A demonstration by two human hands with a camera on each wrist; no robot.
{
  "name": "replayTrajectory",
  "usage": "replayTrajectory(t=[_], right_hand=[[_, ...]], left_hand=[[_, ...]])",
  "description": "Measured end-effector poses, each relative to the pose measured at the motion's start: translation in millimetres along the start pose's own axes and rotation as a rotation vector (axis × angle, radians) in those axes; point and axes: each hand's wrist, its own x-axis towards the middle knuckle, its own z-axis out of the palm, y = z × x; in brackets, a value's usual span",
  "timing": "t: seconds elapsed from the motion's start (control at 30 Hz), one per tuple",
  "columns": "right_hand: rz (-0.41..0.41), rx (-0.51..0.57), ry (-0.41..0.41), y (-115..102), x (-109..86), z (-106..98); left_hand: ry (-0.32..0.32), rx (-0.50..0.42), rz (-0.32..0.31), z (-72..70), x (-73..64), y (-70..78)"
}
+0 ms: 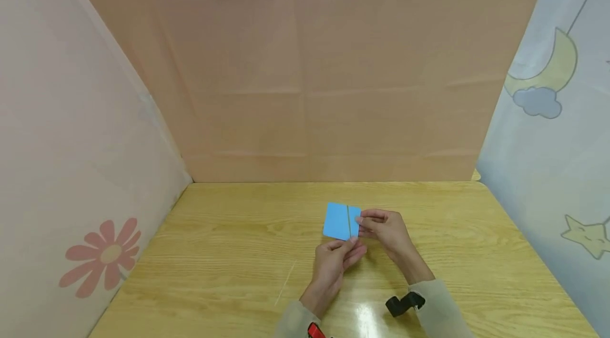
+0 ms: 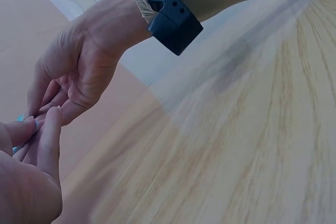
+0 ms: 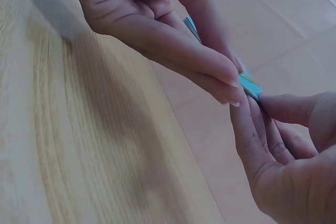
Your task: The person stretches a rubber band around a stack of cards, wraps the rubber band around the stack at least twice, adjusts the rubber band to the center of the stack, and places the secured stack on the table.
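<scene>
A thin stack of blue cards (image 1: 336, 221) is held up over the table, its layered edges showing beside the fingers in the right wrist view. Near the stack's right side, a yellowish rubber band (image 1: 349, 221) runs across the top card. My left hand (image 1: 330, 263) pinches the near edge by the right corner, thumb on top and fingers beneath. The right hand (image 1: 389, 231) grips the right edge between thumb and fingers. In the left wrist view only a sliver of blue card shows between the fingertips.
The wood-grain table (image 1: 229, 253) reaches back to an orange-brown backdrop (image 1: 305, 73). A pale panel with a red flower (image 1: 110, 254) stands at left, and one with a moon (image 1: 557, 62) at right. Each wrist wears a small device, a black one (image 1: 405, 303) at right.
</scene>
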Motion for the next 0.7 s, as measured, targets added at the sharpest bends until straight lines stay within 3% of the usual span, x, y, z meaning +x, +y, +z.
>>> replayTrajectory(t=[0.4,0.7], right_hand=[[-0.028,-0.009,-0.016,-1,-1.0,-11],[0.008,0.014,0.004,-3,-0.7,-10]], left_hand=[[-0.026,0.067,0.021,-10.4,2.1,9.8],[-0.044,0.033,-0.024,-2.9,-0.6,1.7]])
